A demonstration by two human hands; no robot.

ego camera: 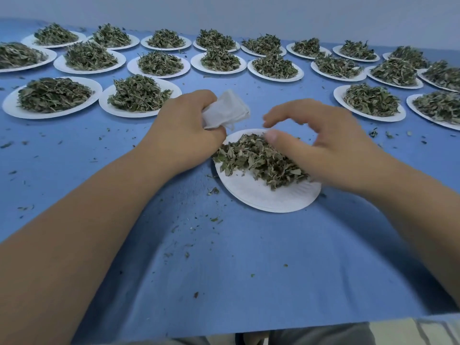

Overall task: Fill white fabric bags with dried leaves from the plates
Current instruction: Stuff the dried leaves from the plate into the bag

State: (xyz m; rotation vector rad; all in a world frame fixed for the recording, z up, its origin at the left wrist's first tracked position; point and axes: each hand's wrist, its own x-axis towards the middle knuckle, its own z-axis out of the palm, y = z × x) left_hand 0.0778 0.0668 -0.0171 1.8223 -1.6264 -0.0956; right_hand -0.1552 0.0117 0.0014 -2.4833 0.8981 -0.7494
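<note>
My left hand (185, 128) grips a small white fabric bag (227, 110) just beyond the far left rim of the nearest white paper plate (263, 192). On that plate lies a loose heap of dried leaves (256, 160), pushed toward its far side. My right hand (321, 140) hovers over the right part of the heap, blurred, its fingers and thumb arched apart with nothing seen between them. The bag's mouth is turned away, so its inside is hidden.
Several white plates heaped with dried leaves (138, 95) stand in rows across the far half of the blue table cloth (224, 270). Leaf crumbs (212, 191) are scattered over the cloth. The table's near edge runs along the bottom.
</note>
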